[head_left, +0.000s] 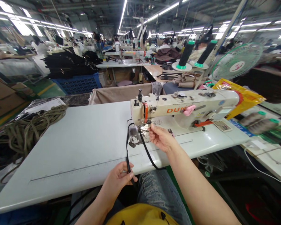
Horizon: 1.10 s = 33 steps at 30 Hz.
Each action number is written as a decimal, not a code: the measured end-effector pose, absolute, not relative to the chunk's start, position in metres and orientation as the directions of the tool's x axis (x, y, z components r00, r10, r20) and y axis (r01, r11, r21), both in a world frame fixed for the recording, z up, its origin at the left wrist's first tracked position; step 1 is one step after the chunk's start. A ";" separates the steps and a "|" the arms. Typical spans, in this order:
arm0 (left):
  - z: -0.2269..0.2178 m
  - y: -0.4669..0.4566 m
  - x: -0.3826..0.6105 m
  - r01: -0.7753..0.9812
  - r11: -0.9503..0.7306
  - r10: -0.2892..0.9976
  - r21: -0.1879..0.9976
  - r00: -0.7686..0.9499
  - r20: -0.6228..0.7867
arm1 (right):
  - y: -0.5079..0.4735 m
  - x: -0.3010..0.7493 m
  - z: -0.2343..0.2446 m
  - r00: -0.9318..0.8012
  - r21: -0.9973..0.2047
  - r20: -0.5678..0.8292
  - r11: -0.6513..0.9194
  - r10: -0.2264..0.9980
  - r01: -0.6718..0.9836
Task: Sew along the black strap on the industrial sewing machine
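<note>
A white sewing machine (165,106) with orange lettering stands on the pale table. My left hand (119,178), at the table's front edge, pinches a narrow black strap (127,150) between thumb and fingers. From there the strap runs up to the needle area and bends over at the metal plate (135,135). Another length of black strap (148,151) leads from the needle area down over the front edge. My right hand (161,137) is just right of the needle, thumb and fingertips pressed together. Whatever lies between those fingertips is too small to make out.
Olive cords (44,120) are heaped at the table's left end. Thread cones (186,54) and a green fan (236,62) rise behind the machine. A yellow bag (245,97) leans at its right end. Beyond are a cloth-lined bin (121,93) and a blue crate (77,84).
</note>
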<state>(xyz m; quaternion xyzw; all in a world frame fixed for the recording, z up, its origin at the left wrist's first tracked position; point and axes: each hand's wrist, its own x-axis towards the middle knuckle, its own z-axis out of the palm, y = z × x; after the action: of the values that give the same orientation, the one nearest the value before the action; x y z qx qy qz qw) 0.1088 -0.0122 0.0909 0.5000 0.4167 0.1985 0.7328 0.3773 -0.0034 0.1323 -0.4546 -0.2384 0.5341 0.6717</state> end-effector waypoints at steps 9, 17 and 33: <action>0.098 0.004 0.097 -0.002 0.576 0.598 0.818 0.683 -0.420 | -0.054 0.412 0.103 0.610 -0.796 0.313 -0.149 0.728 0.586; 0.100 0.016 0.111 -0.103 0.590 0.670 0.801 0.616 -0.414 | -0.083 0.441 0.078 0.519 -0.330 0.511 -0.402 0.685 0.854; 0.123 0.007 0.108 0.326 -0.055 0.604 0.944 0.763 -0.228 | -0.090 0.360 0.085 0.574 -0.996 -0.085 -0.057 0.815 -0.068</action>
<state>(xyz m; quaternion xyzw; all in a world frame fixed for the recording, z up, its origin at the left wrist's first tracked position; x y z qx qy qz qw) 0.1084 0.0074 0.1225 0.7170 0.3243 0.1149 0.6063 0.3600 -0.0905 0.0855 -0.6339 -0.2945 0.3556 0.6204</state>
